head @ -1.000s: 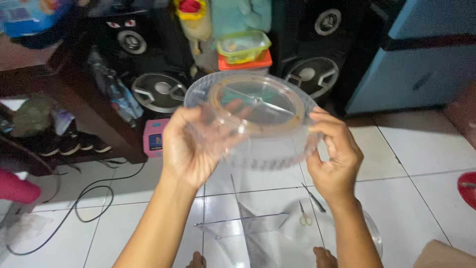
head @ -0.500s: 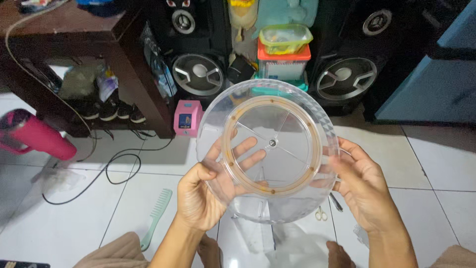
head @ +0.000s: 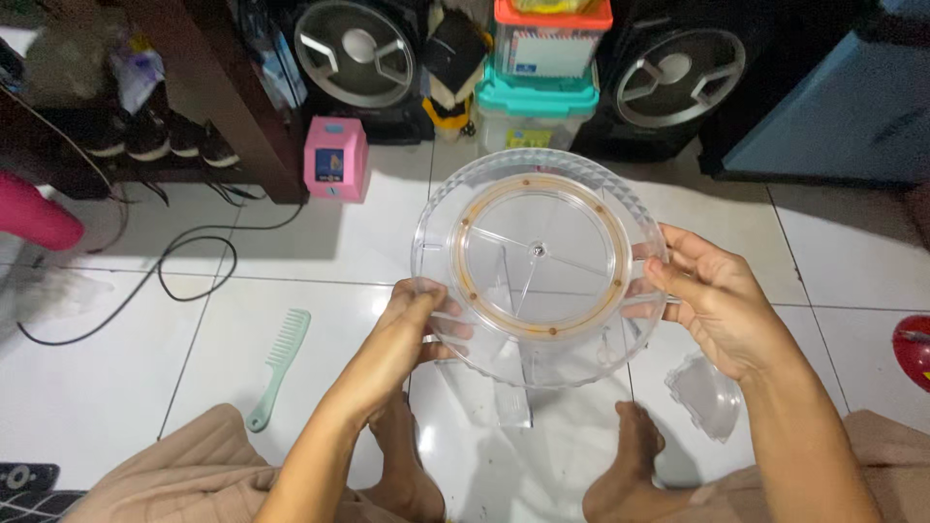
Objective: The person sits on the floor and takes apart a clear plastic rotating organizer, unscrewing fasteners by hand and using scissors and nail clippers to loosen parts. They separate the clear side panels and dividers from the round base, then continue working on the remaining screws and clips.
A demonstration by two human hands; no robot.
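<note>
Pink box (head: 336, 159) at 10 o'clock from clear round tray (head: 540, 264), against dark shelf leg (head: 228, 92). Black cable (head: 184, 260) loops at 9 o'clock. Mint comb (head: 278, 366) lies on white tile at 8 o'clock. Speakers (head: 355, 53) and stacked lidded tubs (head: 539, 82) at 12 o'clock. Clear plastic piece (head: 704, 392) on floor at 4 o'clock. Tray held mid-air above bare feet (head: 630, 465), tilted toward viewer, divider vanes visible through it. Left hand (head: 402, 334) clamps rim at 8 o'clock, fingers curled; right hand (head: 717, 300) pinches rim at 3 o'clock.
</note>
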